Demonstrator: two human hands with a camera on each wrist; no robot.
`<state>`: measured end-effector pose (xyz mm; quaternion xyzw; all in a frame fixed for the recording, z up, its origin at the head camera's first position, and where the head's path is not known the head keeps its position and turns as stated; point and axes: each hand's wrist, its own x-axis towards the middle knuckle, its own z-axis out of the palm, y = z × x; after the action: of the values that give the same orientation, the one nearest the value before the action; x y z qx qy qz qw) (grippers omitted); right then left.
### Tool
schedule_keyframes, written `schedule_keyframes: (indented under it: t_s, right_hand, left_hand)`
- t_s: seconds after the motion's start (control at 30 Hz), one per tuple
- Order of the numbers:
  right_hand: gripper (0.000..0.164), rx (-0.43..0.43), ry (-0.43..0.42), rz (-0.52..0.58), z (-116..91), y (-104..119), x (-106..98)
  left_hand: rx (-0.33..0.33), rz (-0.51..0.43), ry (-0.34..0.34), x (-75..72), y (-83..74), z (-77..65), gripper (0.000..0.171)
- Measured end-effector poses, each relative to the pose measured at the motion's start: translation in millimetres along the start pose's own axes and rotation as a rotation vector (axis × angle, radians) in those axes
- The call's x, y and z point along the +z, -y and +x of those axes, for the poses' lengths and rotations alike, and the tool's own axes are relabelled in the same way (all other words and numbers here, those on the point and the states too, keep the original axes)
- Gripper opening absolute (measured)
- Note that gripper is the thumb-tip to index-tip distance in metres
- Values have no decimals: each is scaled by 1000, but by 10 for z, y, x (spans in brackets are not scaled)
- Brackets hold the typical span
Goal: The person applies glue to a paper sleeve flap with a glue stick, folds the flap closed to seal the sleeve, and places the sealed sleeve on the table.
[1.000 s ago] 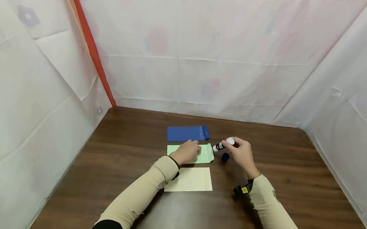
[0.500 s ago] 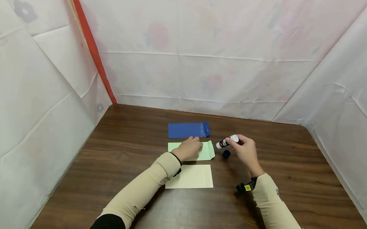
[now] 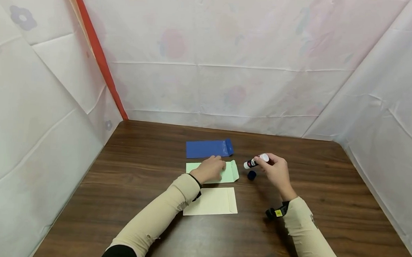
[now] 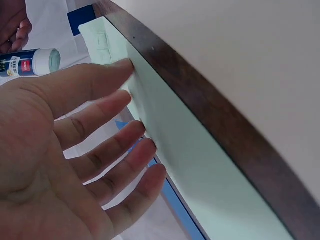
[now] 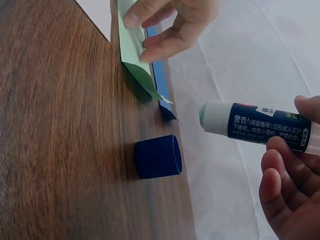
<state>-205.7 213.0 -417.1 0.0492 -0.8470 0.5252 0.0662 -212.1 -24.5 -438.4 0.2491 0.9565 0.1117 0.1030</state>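
Glue stick (image 5: 265,125) uncapped in the right hand (image 3: 276,172); its cap (image 3: 252,175) stands on the table (image 3: 134,179) just to the near side of that grip. Blue envelope (image 3: 205,149), beyond the left hand (image 3: 209,170): flap raised, pale streaks near it, probably glue. Green envelope (image 3: 229,174), under the left fingertips: flap raised, no clear streaks, so likely not coated. Cream envelope (image 3: 213,201), on the near side of the left hand: flap looks flat; cannot tell whether stuck. Judged from this, the gluing is partly done; no raised flap is pressed down yet. Right hand pinches the stick between thumb and fingers, tip angled down toward the green flap, apart from it. Left hand bent over the paper, fingers spread a little, fingertips touching, nothing gripped.
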Motion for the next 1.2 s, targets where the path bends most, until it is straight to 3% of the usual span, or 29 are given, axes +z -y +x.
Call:
schedule_keyframes:
  t_s: [0.27, 0.53, 0.87, 1.2]
  right_hand:
    - [28, -37, -29, 22, -1, -122, -49]
    - [27, -28, -48, 7, -10, -159, -87]
    - [28, -14, -55, -1, 10, -189, -130]
    - [30, -7, -54, -14, 29, -223, -146]
  left_hand:
    - [50, 27, -52, 27, -88, 57, 44]
    - [90, 149, -64, 96, -146, 126, 54]
    - [172, 244, -55, 153, -178, 172, 52]
    - [211, 230, -30, 157, -176, 175, 56]
